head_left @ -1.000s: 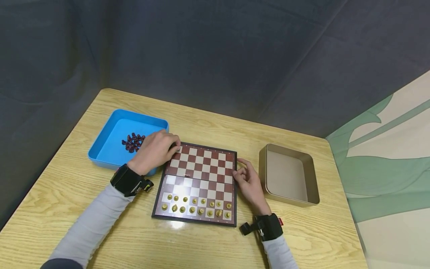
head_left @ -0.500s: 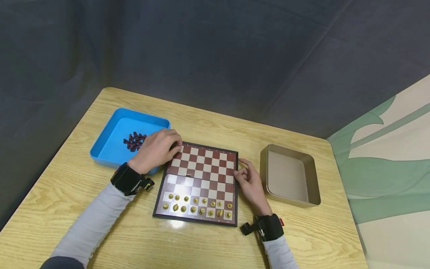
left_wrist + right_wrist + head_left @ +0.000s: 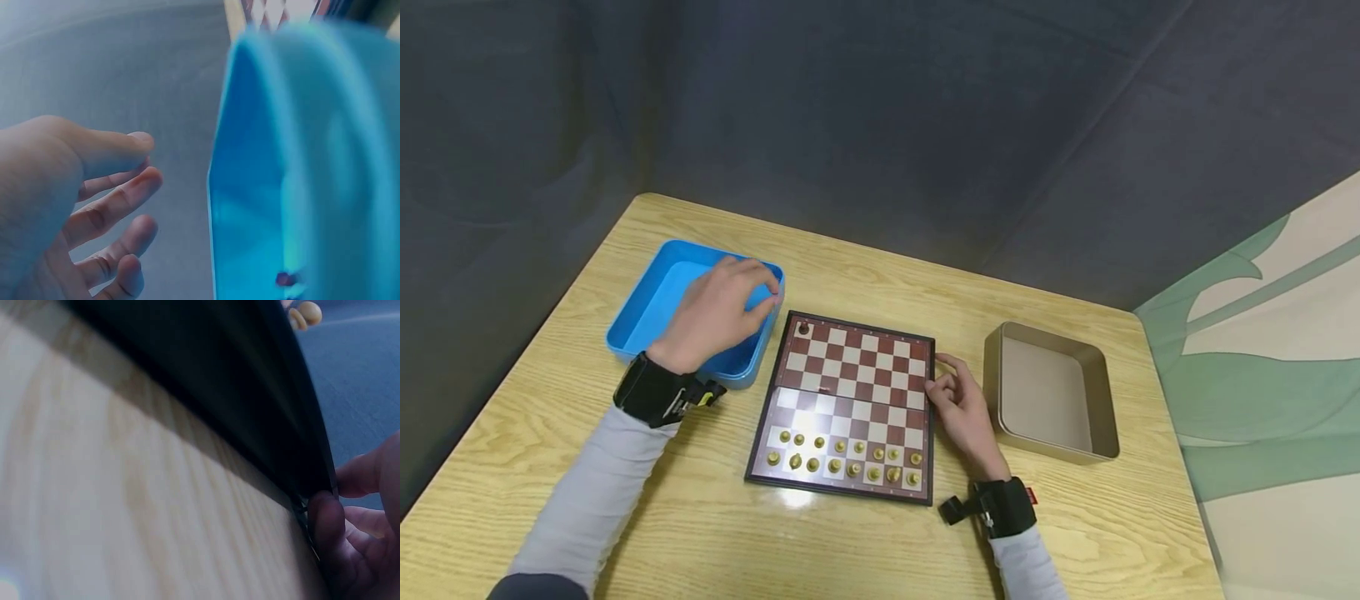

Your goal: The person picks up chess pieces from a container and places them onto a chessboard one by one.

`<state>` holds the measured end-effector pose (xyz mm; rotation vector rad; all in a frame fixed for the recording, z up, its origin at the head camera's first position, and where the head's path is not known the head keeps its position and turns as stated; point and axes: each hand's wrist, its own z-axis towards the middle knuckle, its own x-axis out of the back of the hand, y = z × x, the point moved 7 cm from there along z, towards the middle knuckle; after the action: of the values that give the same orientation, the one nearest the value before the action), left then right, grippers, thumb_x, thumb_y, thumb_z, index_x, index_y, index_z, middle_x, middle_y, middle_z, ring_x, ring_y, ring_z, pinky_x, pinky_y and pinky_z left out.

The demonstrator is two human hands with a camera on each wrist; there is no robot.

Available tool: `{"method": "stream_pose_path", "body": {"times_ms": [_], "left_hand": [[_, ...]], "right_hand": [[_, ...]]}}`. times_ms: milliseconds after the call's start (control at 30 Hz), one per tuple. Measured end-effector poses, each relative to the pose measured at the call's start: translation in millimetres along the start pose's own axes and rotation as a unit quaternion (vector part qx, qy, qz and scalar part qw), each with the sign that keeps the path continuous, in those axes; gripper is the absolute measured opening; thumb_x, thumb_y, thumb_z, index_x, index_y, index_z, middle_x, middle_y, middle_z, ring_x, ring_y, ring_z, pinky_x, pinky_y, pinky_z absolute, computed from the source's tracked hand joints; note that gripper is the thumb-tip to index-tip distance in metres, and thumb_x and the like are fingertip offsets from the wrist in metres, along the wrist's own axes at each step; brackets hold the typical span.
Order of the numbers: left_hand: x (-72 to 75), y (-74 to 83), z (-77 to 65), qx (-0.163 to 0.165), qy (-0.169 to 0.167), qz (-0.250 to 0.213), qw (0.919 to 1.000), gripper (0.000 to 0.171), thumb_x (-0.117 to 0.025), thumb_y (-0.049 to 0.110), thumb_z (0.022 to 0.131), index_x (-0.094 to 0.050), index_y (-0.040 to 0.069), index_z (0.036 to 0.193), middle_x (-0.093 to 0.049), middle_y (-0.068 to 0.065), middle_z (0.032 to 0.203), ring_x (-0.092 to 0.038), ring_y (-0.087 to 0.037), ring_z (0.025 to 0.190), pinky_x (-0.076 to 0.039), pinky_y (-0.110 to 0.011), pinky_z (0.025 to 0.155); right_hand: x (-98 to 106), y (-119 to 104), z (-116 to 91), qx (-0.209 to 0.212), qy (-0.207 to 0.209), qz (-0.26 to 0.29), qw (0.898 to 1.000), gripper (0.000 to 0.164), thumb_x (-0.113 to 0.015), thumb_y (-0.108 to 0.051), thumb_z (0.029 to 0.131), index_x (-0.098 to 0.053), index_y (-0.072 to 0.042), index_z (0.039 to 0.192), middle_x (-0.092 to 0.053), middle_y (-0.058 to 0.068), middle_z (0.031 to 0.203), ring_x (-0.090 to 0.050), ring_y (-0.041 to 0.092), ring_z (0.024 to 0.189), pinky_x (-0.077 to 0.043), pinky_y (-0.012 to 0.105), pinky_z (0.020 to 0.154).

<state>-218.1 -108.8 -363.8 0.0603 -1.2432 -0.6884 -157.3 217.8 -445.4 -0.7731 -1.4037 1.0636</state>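
My left hand (image 3: 718, 308) is over the blue tray (image 3: 739, 379), its fingers loosely bent with nothing between them. In the left wrist view thumb and fingertips stand apart beside the tray wall (image 3: 337, 156). A little of the dark red chess pieces (image 3: 286, 279) shows inside; the hand hides them in the head view. One dark red chess piece (image 3: 803, 327) stands on the far left corner square of the chessboard (image 3: 865, 367). Two rows of gold chess pieces (image 3: 835, 467) line its near side. My right hand (image 3: 964, 412) holds the board's right edge between thumb and fingers.
A gold-brown metal box (image 3: 1052, 392) stands right of the right hand. All of it rests on a wooden table (image 3: 842, 542). A dark curtain (image 3: 880, 142) hangs behind the far table edge.
My left hand has left the board's far left corner and moved left over the blue tray, uncovering the dark red piece on the corner square. The right hand stays at the board's edge.
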Motion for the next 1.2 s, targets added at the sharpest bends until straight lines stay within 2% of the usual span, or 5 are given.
{"method": "stream_pose_path", "body": {"times_ms": [333, 467, 633, 900, 1200], "left_hand": [[32.2, -37.5, -9.5, 0.057, 0.02, 0.007, 0.9981, 0.017, -0.059, 0.026, 0.082, -0.062, 0.016, 0.094, -0.056, -0.004, 0.104, -0.046, -0.023, 0.086, -0.039, -0.037, 0.053], [37.1, -48.1, -14.2, 0.072, 0.006, 0.013, 0.9973, 0.015, -0.058, 0.022, 0.083, -0.062, 0.014, 0.095, -0.057, -0.005, 0.101, -0.046, -0.023, 0.081, -0.038, -0.036, 0.051], [35.4, -57.5, -19.9, 0.108, -0.029, 0.02, 0.9935, 0.015, -0.056, 0.02, 0.084, -0.061, 0.013, 0.096, -0.056, -0.009, 0.098, -0.049, -0.022, 0.068, -0.036, -0.034, 0.044], [28.3, -71.1, -29.8, 0.181, -0.08, 0.031, 0.9797, 0.014, -0.054, 0.016, 0.084, -0.059, 0.012, 0.096, -0.057, -0.009, 0.084, -0.049, -0.022, 0.058, -0.034, -0.034, 0.041], [18.9, -83.7, -34.9, 0.206, -0.121, 0.051, 0.9697, 0.012, -0.059, 0.009, 0.077, -0.06, 0.009, 0.09, -0.057, -0.013, 0.081, -0.051, -0.026, 0.061, -0.035, -0.037, 0.041]], "right_hand": [[2, 0, 1, -0.001, 0.006, -0.002, 1.0, 0.044, -0.051, -0.005, 0.086, -0.036, -0.006, 0.127, -0.054, 0.02, 0.076, -0.049, 0.029, 0.062, -0.039, 0.024, 0.062], [3, 0, -1, -0.003, 0.006, -0.003, 1.0, 0.044, -0.051, -0.005, 0.086, -0.036, -0.006, 0.127, -0.054, 0.021, 0.076, -0.05, 0.03, 0.062, -0.039, 0.024, 0.062], [4, 0, -2, -0.006, 0.007, -0.002, 1.0, 0.044, -0.051, -0.005, 0.086, -0.036, -0.006, 0.127, -0.053, 0.021, 0.076, -0.049, 0.03, 0.061, -0.039, 0.024, 0.06], [5, 1, -3, -0.005, 0.009, -0.005, 1.0, 0.044, -0.051, -0.005, 0.086, -0.036, -0.006, 0.127, -0.053, 0.022, 0.076, -0.049, 0.028, 0.06, -0.039, 0.023, 0.059], [4, 0, -3, -0.001, 0.008, 0.002, 1.0, 0.044, -0.051, -0.003, 0.086, -0.036, -0.005, 0.127, -0.053, 0.023, 0.076, -0.049, 0.029, 0.06, -0.039, 0.023, 0.059]]}}
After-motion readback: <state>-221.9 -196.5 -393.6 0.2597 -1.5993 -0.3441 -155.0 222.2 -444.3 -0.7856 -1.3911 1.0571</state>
